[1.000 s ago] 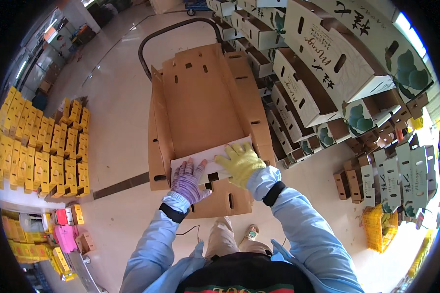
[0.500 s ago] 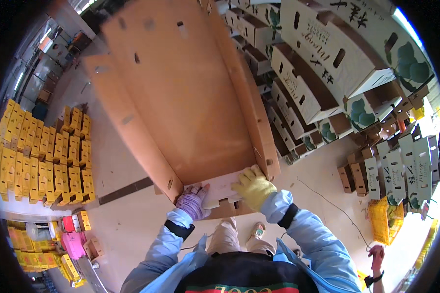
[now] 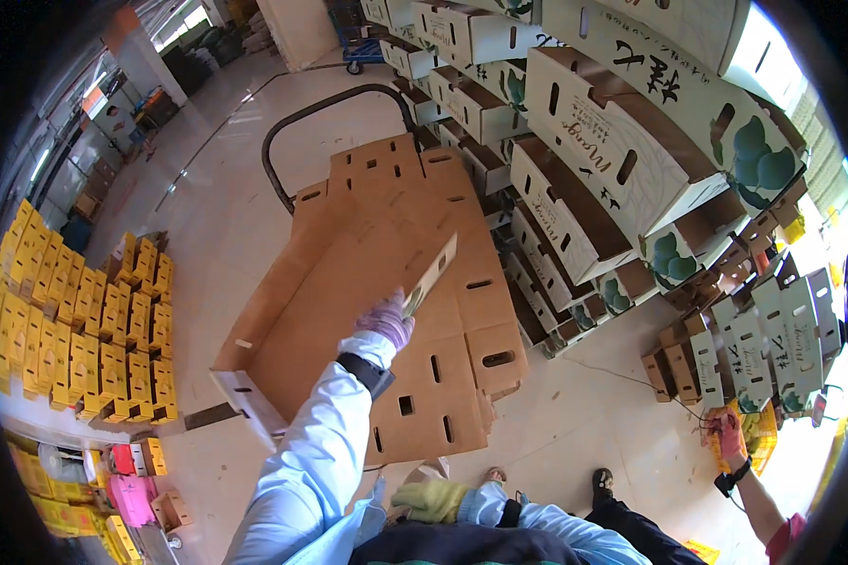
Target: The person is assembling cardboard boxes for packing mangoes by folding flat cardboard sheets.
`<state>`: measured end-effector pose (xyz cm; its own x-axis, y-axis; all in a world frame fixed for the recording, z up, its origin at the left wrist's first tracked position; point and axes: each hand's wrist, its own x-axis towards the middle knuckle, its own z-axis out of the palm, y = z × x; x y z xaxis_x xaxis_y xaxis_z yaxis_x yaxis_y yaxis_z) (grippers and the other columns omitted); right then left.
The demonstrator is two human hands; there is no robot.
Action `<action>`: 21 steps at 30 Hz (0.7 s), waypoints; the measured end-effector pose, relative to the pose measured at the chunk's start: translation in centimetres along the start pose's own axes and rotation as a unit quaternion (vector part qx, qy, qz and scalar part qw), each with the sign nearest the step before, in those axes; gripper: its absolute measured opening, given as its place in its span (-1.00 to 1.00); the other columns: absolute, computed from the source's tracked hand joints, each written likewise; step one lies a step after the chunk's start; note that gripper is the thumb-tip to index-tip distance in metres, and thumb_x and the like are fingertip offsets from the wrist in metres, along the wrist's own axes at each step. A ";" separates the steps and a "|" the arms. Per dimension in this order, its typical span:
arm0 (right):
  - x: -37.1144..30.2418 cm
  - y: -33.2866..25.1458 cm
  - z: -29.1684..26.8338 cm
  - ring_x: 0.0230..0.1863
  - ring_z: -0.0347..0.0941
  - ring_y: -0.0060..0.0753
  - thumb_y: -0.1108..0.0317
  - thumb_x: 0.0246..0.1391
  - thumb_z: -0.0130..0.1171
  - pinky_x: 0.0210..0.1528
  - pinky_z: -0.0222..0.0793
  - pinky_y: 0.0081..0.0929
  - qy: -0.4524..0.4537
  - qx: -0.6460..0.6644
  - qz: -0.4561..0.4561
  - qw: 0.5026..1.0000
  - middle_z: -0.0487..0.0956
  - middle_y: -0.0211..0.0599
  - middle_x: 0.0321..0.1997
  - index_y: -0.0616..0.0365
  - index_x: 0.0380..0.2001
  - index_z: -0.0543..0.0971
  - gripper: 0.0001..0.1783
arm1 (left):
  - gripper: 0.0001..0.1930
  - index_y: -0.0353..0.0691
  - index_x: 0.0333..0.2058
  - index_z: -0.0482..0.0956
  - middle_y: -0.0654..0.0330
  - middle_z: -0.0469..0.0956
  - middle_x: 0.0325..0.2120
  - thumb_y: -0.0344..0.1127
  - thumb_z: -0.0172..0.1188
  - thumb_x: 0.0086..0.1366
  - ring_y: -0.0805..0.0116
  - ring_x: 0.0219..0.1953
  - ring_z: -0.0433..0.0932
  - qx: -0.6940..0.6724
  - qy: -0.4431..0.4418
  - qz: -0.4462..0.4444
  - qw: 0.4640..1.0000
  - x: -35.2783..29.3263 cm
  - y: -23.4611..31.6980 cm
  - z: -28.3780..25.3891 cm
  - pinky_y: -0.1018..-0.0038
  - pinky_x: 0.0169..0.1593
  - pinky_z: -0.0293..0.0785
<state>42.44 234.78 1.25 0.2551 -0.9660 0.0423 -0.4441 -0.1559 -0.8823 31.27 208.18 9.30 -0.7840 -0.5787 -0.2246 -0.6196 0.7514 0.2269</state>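
My left hand (image 3: 383,320), in a purple striped glove, is closed on the near end of a narrow pale flap with a slot (image 3: 433,273), which stands up from a brown cardboard box (image 3: 320,282). The box is partly folded: its left wall is raised. Under and beside it on the right lie flat slotted cardboard blanks (image 3: 443,395). My right hand (image 3: 432,499), in a yellow glove, is low by my waist, apart from the cardboard. Its fingers stretch to the left with nothing seen in them.
A black cart handle (image 3: 339,94) rises behind the cardboard. White printed boxes (image 3: 622,141) are stacked high at the right, yellow boxes (image 3: 85,320) at the left. Another person's pink-gloved hand (image 3: 725,435) is near a yellow crate (image 3: 761,438) at right; their dark shoe (image 3: 603,482) shows.
The large box held tilted up by both hands is gone from before me. My left hand is now on a flap of cardboard lower down; my right hand has drawn back to my waist.
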 end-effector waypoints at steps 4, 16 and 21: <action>-4.4 0.1 -5.3 -0.29 0.52 -0.09 0.37 -0.04 0.11 -0.25 0.46 -0.30 0.134 -0.032 0.095 0.986 0.57 -0.22 -0.29 0.12 -0.17 0.52 -0.70 | -0.92 -0.10 -0.31 0.40 0.02 0.54 -0.33 -0.32 0.01 0.21 -0.06 -0.26 0.55 0.014 0.072 0.084 0.994 -3.2 -0.3 6.3 0.06 -0.26 0.48; -2.1 0.0 -23.8 0.12 0.24 0.02 0.18 -0.17 0.30 0.04 0.30 -0.09 0.318 -0.403 0.194 0.836 0.33 -0.13 0.06 0.14 0.01 0.34 -0.36 | -0.61 0.01 -0.33 0.60 0.20 0.53 -0.14 0.10 0.27 -0.09 0.16 0.03 0.41 0.145 0.041 0.278 0.949 -26.5 -8.2 10.0 -0.06 0.24 0.06; -3.6 5.8 -17.3 -0.22 0.48 0.10 0.16 0.02 0.16 -0.19 0.42 -0.08 0.271 -0.254 0.281 0.885 0.57 -0.01 -0.27 0.14 -0.02 0.44 -0.53 | -0.73 -0.03 -0.41 0.53 0.24 0.56 -0.46 0.01 0.18 0.07 0.14 -0.34 0.54 0.158 0.115 0.084 0.977 -23.9 -11.9 10.7 0.17 -0.16 0.39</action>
<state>24.06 233.73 4.09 -0.5175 -0.8557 0.0046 -0.7338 0.4409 -0.5168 57.77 216.44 1.80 -0.8844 -0.4665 0.0174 -0.4665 0.8817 -0.0708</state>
